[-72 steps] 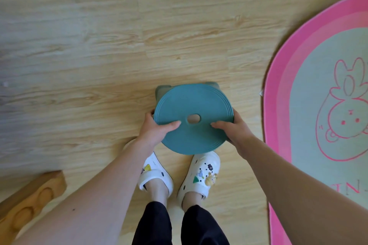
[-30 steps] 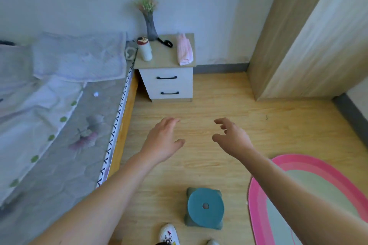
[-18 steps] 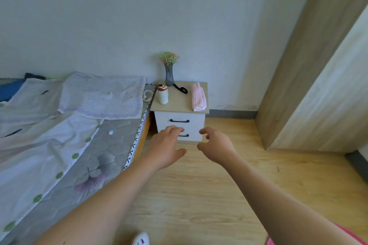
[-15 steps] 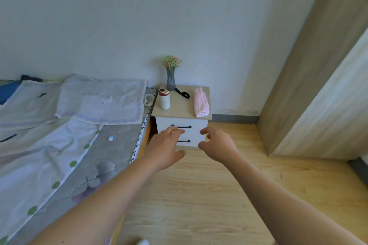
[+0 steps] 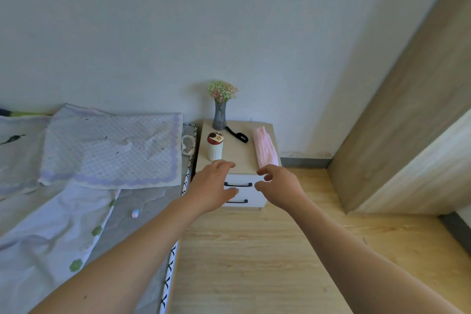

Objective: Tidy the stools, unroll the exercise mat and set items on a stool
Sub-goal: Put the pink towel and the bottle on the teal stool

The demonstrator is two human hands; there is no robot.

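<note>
Both left hand (image 5: 211, 187) & right hand (image 5: 279, 186), fingers loosely spread, empty, partly cover nightstand (image 5: 237, 153) front edge + drawer handles (image 5: 239, 184).

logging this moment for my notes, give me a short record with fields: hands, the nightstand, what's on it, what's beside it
left hand: open, holds nothing, stretched out toward the nightstand
right hand: open, fingers loosely curled, holds nothing
nightstand: two drawers, against the wall
on top: white bottle upright at front left; vase with flowers at the back; black strap; pink towel along the right side
beside it: bed on the left, pillow at its head
</note>
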